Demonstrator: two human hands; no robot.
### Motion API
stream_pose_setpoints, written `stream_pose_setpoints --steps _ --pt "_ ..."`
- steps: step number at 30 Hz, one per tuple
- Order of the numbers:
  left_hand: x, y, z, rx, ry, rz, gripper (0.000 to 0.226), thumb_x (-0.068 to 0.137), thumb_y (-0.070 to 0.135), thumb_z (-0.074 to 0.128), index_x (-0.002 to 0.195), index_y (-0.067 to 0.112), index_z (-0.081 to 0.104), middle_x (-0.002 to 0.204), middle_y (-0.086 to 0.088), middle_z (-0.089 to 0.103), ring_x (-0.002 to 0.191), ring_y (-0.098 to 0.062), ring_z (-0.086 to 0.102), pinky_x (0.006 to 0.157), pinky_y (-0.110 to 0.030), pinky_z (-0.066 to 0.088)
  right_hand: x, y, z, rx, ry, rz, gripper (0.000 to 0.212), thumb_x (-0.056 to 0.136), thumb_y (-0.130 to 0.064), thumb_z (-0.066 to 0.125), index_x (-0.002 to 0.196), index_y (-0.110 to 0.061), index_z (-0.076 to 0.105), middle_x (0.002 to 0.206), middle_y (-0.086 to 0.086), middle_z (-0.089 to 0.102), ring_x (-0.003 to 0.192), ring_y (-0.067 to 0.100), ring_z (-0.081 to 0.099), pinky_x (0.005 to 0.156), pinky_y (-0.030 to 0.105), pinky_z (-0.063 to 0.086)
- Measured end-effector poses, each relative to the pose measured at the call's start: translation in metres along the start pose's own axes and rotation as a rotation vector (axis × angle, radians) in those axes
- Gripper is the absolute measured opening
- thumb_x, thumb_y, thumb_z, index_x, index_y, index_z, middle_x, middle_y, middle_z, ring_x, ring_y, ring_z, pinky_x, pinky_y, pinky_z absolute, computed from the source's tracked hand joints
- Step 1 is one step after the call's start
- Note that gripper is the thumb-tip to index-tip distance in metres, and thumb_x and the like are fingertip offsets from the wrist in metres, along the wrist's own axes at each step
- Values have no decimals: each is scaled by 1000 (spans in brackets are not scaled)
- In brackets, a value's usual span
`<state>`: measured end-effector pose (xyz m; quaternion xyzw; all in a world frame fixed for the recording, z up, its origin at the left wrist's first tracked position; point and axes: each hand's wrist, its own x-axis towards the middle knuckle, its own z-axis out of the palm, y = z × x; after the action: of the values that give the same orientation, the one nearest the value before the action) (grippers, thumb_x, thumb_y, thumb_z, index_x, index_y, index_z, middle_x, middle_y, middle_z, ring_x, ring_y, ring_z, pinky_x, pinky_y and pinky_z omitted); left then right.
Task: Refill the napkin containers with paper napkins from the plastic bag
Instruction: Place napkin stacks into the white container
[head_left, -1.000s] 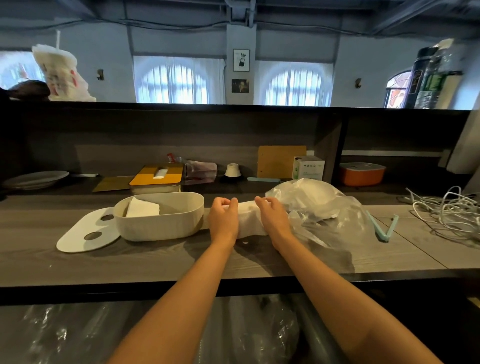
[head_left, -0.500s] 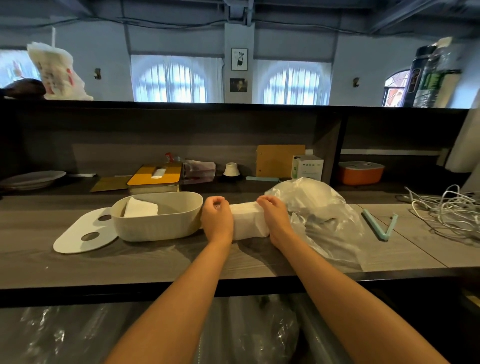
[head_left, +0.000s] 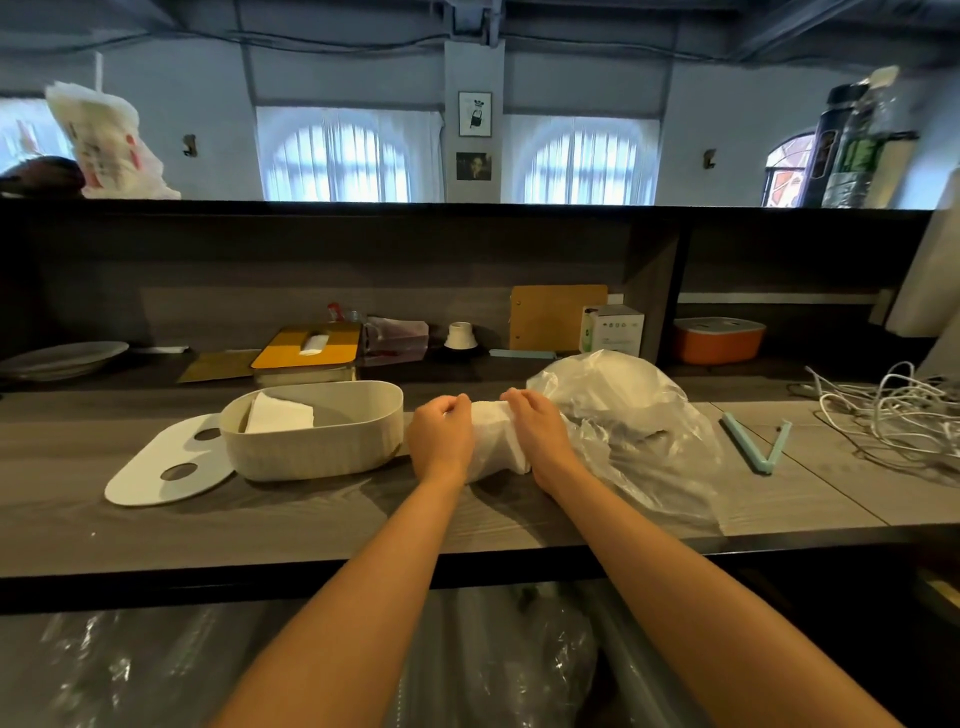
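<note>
— Biggest first? Grey wood-grain worktop (head_left: 322, 525), running the full width, with a dark shelf (head_left: 571, 364) behind.

— Then the clear plastic bag (head_left: 639, 431), crumpled, lying right of centre on the worktop, mouth turned left.

— Next down? Cream oval napkin container (head_left: 317, 441), open, sitting left of centre. Holds a few white napkins (head_left: 278, 415) leaning at its left end. Flat white lid (head_left: 161, 467) with two holes lying just left of it, its edge tucked against the container.

— And the napkin stack (head_left: 493, 441)? Between container and bag, white, held just above the worktop, its right end at the bag's mouth.

— Grip? Left hand (head_left: 441, 436) curled over the stack's left end, just beside the container's right wall. Right hand (head_left: 540, 436) curled over the right end, knuckles up, resting against the bag.

— Smaller bits? White cables (head_left: 893, 410) tangled far right. Teal clip (head_left: 756, 441), spread in a V, lying between bag and cables. Orange box (head_left: 719, 340) back on the shelf.
</note>
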<state>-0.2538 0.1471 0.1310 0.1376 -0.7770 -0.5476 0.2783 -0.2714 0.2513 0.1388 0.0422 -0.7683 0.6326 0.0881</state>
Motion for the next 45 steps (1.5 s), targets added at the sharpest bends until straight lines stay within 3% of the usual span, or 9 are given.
stream_pose_setpoints --steps 5,9,13,17,22,28,36,40,45 --pt "-4 1 -2 91 62 26 42 100 38 55 62 19 59 62 4 57 63 -12 55 56 -22 40 -8 -4 -3 -42 -28 -86 45 104 -39 37 113 -8 69 103 -2 60 102 14 54 85 28 36" --pt "-7 3 -8 7 129 -12 45 98 42 56 64 13 60 64 -1 58 63 -13 55 61 -26 43 -18 -5 -10 -118 -178 -205 35 100 -30 49 131 -15 57 123 -6 52 118 12 48 93 26 34" --pt "-12 8 -18 -55 134 -75 49 96 49 56 60 15 56 61 0 56 61 -13 55 60 -26 43 -22 -2 -13 -212 -289 -193 58 85 -5 57 137 -26 45 125 -7 46 115 13 46 87 22 42" --pt "-15 9 -38 -67 -22 -2 45 92 51 56 68 13 61 68 0 59 70 -17 57 69 -32 48 -21 -8 -14 -48 -296 -145 48 86 -2 61 125 -28 51 120 0 56 110 17 57 89 30 55" --pt "-17 12 -74 -37 -245 93 22 92 30 67 112 20 63 104 6 62 95 -13 59 79 -30 55 -32 -22 -3 141 -160 -56 49 86 -15 70 132 -24 54 126 2 59 115 23 58 94 45 55" --pt "-15 26 -110 -91 -443 -99 24 92 25 68 113 23 56 115 1 63 101 -18 61 74 -29 57 -47 -50 29 292 -73 72 41 89 -20 70 128 -22 58 121 3 64 107 27 63 90 52 56" --pt "-9 40 -150 -227 -328 -297 18 101 31 45 116 21 47 110 -6 56 98 -23 54 77 -34 50 -69 -107 94 266 -168 323 27 102 -38 45 124 -23 45 109 5 52 95 21 52 96 40 49" --pt "6 39 -167 -105 -253 -224 32 104 31 41 126 11 51 117 -15 58 104 -33 57 89 -43 50 -67 -126 111 193 -150 333 18 102 -22 43 119 -16 45 100 10 51 83 21 49 87 37 46" --pt "34 41 -187 -17 -270 -184 16 98 26 53 104 13 61 109 -10 62 96 -26 60 78 -36 51 -47 -134 126 60 -161 195 31 100 -7 46 130 -7 53 105 9 58 83 18 54 72 30 49"
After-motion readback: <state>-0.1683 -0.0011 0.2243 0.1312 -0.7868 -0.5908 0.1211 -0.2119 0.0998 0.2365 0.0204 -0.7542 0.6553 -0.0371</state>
